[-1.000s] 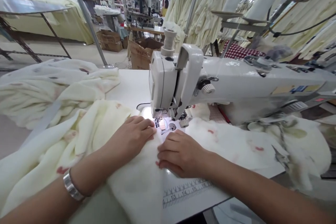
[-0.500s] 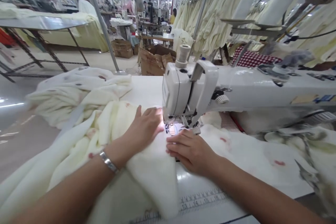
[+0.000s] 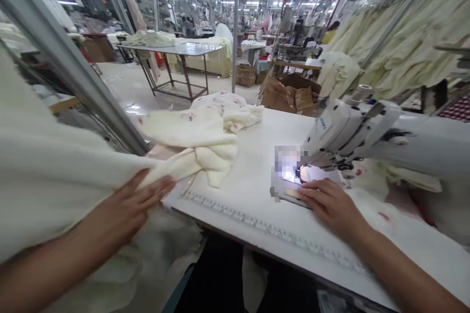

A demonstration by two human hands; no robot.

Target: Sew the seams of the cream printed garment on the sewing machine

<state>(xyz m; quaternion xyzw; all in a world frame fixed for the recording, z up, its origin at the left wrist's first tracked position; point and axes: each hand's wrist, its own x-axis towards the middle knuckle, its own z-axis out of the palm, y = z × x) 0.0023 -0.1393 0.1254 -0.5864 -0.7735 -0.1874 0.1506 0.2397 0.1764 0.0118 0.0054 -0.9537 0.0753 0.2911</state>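
Note:
My left hand [image 3: 127, 208] lies with stretched fingers on a big sheet of cream fleece fabric [image 3: 47, 176] that hangs off the table's left edge and fills the left of the view. My right hand [image 3: 328, 203] rests flat, fingers extended, on the white table beside the needle plate of the white sewing machine [image 3: 367, 139], whose lamp lights the spot under the needle. A heap of the same cream fabric with small red prints [image 3: 205, 129] lies on the table between the two hands, further back.
A printed ruler strip [image 3: 264, 227] runs along the front edge of the sewing table [image 3: 257, 176]. A slanted metal pole [image 3: 73, 73] stands at left. Behind are a steel table [image 3: 176, 51], cardboard boxes [image 3: 282, 93], and rows of hanging cream garments [image 3: 396, 44].
The view has swung left. My left hand has left the needle area and moved left to the table edge with the fabric, dragging it away. My right hand stays by the needle.

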